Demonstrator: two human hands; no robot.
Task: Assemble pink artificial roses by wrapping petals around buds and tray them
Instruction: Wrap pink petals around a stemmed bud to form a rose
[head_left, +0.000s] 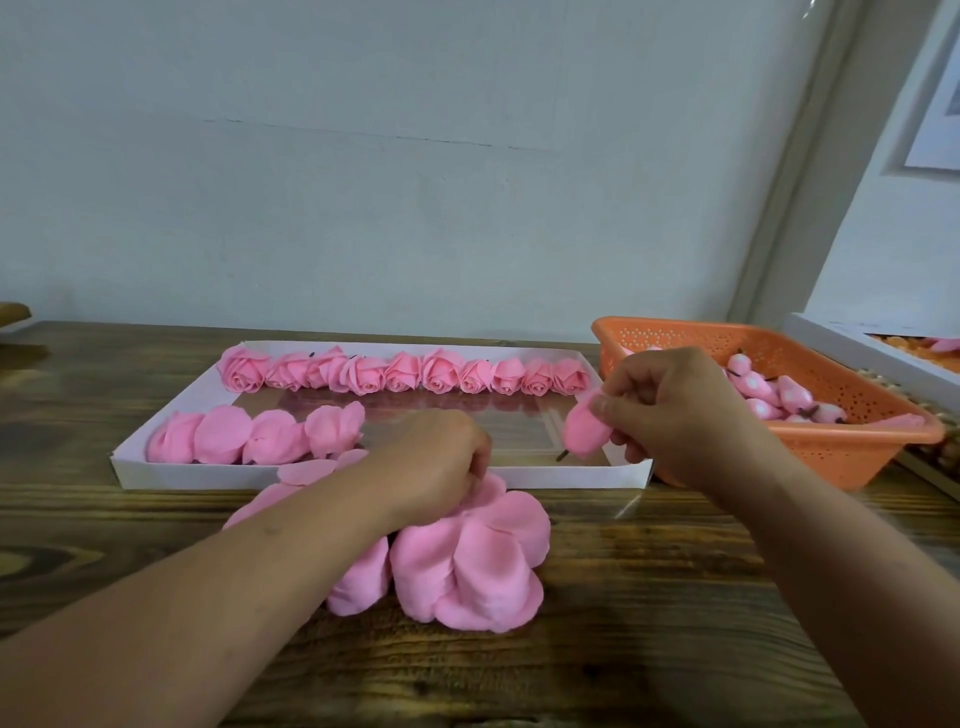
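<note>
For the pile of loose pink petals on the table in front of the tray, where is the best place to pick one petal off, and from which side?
Judging by the pose, take the thin rounded rim of a top petal in the petal pile, pinched from above at the far edge, where the left hand already pinches. The petals overlap like scales, so a top rim probably lifts off alone. The right hand holds a bud.
</note>
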